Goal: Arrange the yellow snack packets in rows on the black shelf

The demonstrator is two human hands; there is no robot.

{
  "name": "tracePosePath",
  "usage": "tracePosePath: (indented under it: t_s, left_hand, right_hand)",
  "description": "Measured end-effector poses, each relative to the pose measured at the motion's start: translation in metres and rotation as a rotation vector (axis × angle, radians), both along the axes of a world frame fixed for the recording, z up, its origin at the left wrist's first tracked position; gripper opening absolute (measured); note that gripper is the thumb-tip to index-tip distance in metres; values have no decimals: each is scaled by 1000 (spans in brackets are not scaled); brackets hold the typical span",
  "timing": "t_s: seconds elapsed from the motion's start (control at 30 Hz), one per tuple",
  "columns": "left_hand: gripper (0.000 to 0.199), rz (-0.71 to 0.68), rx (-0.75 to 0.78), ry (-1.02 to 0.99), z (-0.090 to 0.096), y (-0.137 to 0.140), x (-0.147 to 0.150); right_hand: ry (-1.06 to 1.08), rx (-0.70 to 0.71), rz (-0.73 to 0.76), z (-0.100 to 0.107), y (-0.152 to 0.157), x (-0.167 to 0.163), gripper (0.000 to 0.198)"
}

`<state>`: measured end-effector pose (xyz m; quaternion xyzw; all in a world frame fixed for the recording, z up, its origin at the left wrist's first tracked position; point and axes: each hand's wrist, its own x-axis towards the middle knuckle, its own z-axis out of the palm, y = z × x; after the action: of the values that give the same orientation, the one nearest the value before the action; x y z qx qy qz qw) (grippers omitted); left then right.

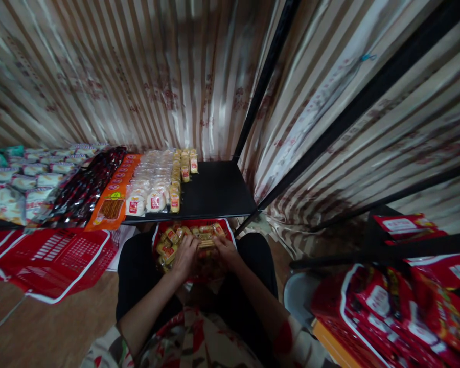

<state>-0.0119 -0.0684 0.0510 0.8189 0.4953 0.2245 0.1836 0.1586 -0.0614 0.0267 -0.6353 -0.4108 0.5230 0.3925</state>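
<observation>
A red basket (231, 226) sits between my knees, holding many small yellow-wrapped snack packets (169, 254) with red labels. My left hand (186, 258) and my right hand (227, 249) face each other over it. Their fingers close on the two ends of a short row of wrapped snack packets (205, 244). How many packets lie between the hands is hard to make out in the dim light. Beyond the basket, on the black shelf (218, 189), more yellow packets (175, 197) stand in rows beside clear bags of round white cakes (155, 200).
Left along the shelf lie an orange snack bag (111, 209), dark red packets (84, 191) and white packets (34, 168). A red basket (61, 260) is below them. Black posts (266, 76) rise at the right. A red basket of red bags (383, 306) stands lower right.
</observation>
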Motion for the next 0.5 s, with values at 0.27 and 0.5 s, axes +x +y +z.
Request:
tracePosePath:
  t_s: [0.27, 0.5]
  left_hand:
    - [18, 24, 256, -65, 16, -3, -14]
    - [19, 192, 244, -250, 21, 14, 2]
  right_hand:
    - [429, -26, 31, 53, 0, -4, 33]
    - [426, 33, 10, 70, 12, -7, 44]
